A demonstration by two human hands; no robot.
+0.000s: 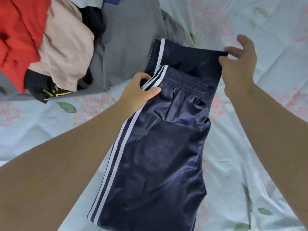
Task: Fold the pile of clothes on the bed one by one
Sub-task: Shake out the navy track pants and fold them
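— Where are the navy track pants [158, 147] being kept?
— They are being laid lengthwise on the floral bedsheet [250, 147], in the middle, with a second layer of the same cloth showing beyond the elastic waistband [185, 80]. Their near end is being cut off by the bottom edge.
— How are they being held?
— The striped side by the waistband is being gripped by the left hand [141, 92], thumb on top, with the fingers being hidden under the cloth. The far right corner of the lower layer is being pinched by the right hand [238, 64], the remaining fingers being left loosely spread.
— And beyond?
— The pile of clothes [55, 67] is being kept at the far left. A grey garment [130, 47] is lying just beside the pants' far corner, then a beige garment [70, 39]. A red garment [18, 39] is being cut off by the frame, and a black garment [93, 19] is being mostly buried. What kinds of garment these are cannot be told.
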